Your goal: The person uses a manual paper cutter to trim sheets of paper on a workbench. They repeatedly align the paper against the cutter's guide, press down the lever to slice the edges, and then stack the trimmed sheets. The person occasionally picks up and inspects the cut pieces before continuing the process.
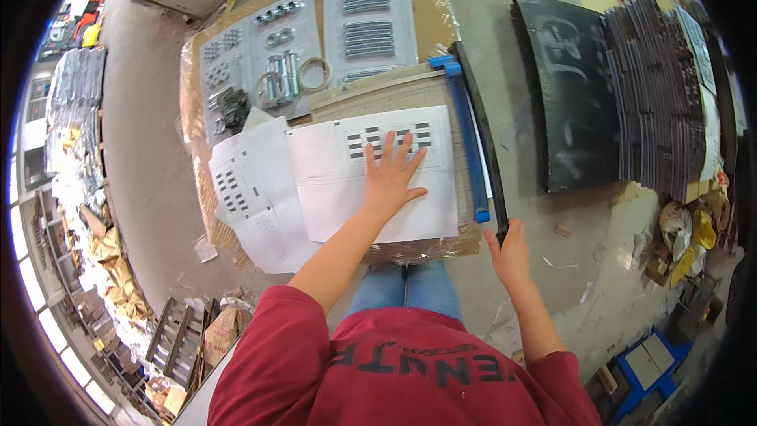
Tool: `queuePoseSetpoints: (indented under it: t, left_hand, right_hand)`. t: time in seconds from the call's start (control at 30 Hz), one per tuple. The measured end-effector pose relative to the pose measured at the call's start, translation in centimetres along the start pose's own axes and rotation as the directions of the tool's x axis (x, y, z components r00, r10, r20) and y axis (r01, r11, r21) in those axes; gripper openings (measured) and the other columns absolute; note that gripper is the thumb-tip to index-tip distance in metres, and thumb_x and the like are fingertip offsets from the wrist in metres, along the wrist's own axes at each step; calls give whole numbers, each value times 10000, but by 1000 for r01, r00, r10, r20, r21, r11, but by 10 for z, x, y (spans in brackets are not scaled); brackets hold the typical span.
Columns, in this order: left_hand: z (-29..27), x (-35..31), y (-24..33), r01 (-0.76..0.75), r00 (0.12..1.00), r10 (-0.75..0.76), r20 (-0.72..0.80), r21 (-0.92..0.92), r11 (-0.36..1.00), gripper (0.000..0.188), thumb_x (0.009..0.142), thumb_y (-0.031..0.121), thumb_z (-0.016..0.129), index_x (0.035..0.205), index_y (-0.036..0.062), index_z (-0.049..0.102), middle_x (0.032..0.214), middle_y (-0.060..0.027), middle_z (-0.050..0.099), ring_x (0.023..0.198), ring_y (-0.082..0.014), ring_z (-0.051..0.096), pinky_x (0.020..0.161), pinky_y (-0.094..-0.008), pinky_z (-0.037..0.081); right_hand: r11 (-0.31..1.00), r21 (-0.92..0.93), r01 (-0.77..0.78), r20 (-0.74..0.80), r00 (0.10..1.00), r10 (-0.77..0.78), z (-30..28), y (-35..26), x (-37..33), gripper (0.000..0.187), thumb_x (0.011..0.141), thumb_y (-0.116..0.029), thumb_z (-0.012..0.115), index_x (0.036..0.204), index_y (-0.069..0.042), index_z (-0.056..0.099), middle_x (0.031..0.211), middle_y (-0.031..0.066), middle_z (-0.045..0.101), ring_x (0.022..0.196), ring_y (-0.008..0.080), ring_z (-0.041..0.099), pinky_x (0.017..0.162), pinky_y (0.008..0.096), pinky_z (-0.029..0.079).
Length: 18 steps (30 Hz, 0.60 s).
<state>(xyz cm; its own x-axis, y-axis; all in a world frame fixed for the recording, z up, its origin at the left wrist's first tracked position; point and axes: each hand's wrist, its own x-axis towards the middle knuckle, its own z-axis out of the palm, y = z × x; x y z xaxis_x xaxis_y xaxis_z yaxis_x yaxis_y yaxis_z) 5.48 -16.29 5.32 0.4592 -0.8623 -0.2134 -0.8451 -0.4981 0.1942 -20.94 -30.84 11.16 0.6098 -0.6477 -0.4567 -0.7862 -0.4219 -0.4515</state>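
My left hand (388, 183) lies flat with fingers spread on a white printed sheet (331, 213), which rests on the bed of a paper cutter (378, 95). Dark printed blocks show around my fingertips. My right hand (511, 254) is closed round the near end of the cutter's long black arm (482, 122). That arm runs beside the blue rail (467, 138), along the right side of the sheet. A second printed sheet (260, 229) lies askew to the left, partly under the first.
Behind the cutter, packed trays (264, 47) of bolts, nuts and rods lie on a cardboard-topped, film-wrapped stack (441, 0), with a roll of tape (314, 74) on them. Right stand a black panel (564, 102) and stacked grey sheets (654, 95). A wooden pallet (177, 335) is lower left.
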Motion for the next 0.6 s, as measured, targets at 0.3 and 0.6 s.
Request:
queuePoseSetpoints:
  t: [0.3, 0.6]
  left_hand:
    - [-5, 49, -5, -135, 985, 134, -112, -4, 991, 729, 850, 586, 618, 1480, 282, 412, 1596, -34, 262, 1492, -286, 157, 1174, -595, 124]
    - [0, 84, -4, -104, 989, 103, -104, -4, 995, 639, 923, 526, 554, 1491, 283, 388, 1603, 18, 248, 1502, -248, 134, 1201, -543, 125]
  right_hand:
    - [708, 698, 107, 272, 875, -400, -220, -140, 38, 614, 935, -496, 608, 1233, 40, 589, 830, -5, 558, 606, 23, 494, 505, 178, 376]
    - [529, 840, 120, 157, 879, -450, -196, -114, 75, 593, 918, -488, 641, 1149, 59, 653, 867, 71, 653, 594, 42, 570, 468, 177, 429]
